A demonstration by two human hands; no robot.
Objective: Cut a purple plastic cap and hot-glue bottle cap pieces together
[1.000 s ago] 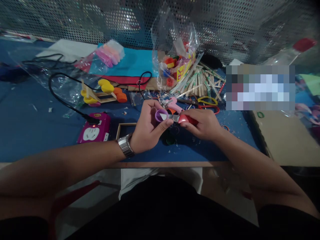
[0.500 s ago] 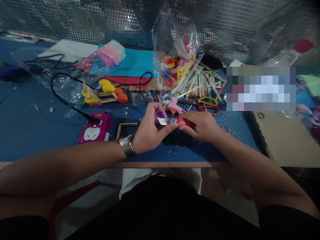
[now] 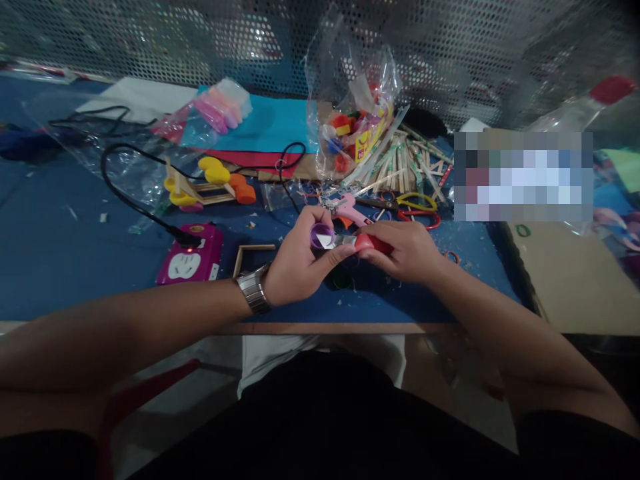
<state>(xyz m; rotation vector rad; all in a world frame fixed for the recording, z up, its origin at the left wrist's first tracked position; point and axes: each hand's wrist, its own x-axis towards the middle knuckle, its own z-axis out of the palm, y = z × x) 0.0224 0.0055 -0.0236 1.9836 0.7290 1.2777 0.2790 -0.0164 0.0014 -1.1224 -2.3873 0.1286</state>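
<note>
My left hand (image 3: 300, 260), with a metal watch (image 3: 253, 288) on its wrist, is closed around a small purple cap (image 3: 318, 236) whose open end faces up. My right hand (image 3: 407, 248) grips the red handle (image 3: 369, 244) of a cutter. Its silver blade (image 3: 342, 241) points left, with the tip at the mouth of the purple cap. My left thumb lies along the lower edge of the blade. Just behind the hands lie pink scissors (image 3: 350, 208).
A magenta power socket (image 3: 213, 240) with a black cable and a wooden frame piece (image 3: 255, 247) lie left. Behind are a bag of coloured caps (image 3: 343, 127), wooden sticks (image 3: 397, 163) and yellow-and-red scissors (image 3: 425, 219). Cardboard (image 3: 565, 280) is at right.
The purple cap has tilted slightly and the blade tip has shifted a little at its mouth. Both hands keep their holds and almost the same place.
</note>
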